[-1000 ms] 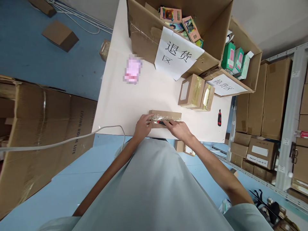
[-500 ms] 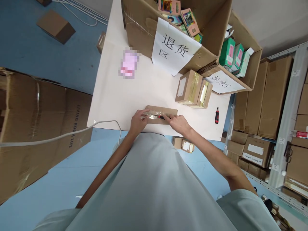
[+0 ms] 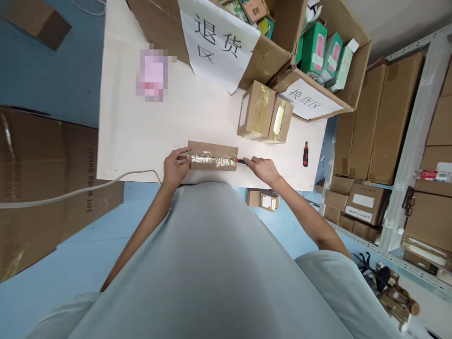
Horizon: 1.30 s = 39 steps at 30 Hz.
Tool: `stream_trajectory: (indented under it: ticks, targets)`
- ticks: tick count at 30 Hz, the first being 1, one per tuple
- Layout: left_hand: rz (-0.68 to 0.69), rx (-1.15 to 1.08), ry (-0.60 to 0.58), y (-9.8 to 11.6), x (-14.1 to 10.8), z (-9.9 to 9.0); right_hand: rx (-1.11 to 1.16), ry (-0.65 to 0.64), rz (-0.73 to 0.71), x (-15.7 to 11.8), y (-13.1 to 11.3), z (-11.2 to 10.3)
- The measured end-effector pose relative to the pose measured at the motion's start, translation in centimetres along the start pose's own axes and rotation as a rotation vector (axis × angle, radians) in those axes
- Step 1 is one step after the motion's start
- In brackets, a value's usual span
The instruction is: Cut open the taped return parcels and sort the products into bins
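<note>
A small cardboard box (image 3: pixel 212 165) with shiny clear tape along its top lies near the table's front edge. My left hand (image 3: pixel 175 167) grips the left end of this box, fingers on top and thumb at its side. In my right hand (image 3: pixel 263 169) is a utility knife (image 3: pixel 242 161), its black and red front end showing and the rest hidden in my fist. The knife's tip is at the right end of the tape. A second red and black utility knife (image 3: pixel 305 154) lies apart at the table's right side.
Two taped cartons (image 3: pixel 257 110) stand behind the box. Large open cartons, one with a paper sign (image 3: pixel 221 44), another holding green boxes (image 3: pixel 314 49), line the back. A blurred-out pink item (image 3: pixel 153 75) lies left on the white table (image 3: pixel 123 117). A cable (image 3: pixel 106 185) crosses the left edge.
My right hand has drawn the utility knife rightward along the tape to the box's right end. My left hand still holds the box. The whole view has shifted.
</note>
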State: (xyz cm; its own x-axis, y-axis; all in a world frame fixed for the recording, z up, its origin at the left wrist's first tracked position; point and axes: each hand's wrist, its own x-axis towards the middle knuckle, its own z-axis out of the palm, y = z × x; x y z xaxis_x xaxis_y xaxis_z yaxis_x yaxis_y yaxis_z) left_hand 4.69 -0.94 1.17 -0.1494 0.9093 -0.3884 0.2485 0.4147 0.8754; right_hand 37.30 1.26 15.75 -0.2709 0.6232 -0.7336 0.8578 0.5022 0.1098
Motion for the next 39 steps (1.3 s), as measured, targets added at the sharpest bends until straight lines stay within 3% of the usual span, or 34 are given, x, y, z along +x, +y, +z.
stream_trajectory:
  ticks: [5,15,26,33,39]
  targets:
    - [-0.025,0.055,0.008,0.8,0.0,0.2,0.071,0.049,-0.035,-0.7,0.9,0.7]
    - [-0.040,0.087,0.049,1.4,-0.1,0.7,0.123,0.024,-0.083,-0.4,0.5,-0.9]
    - [-0.017,0.122,0.060,1.4,-0.1,1.8,0.257,0.032,-0.114,-1.1,2.9,1.6]
    - [-0.009,0.122,0.054,0.9,-0.1,1.8,0.404,0.081,-0.095,-1.4,4.4,6.0]
    - [-0.010,0.109,0.012,0.8,0.2,1.4,0.596,0.218,-0.077,1.3,3.0,11.3]
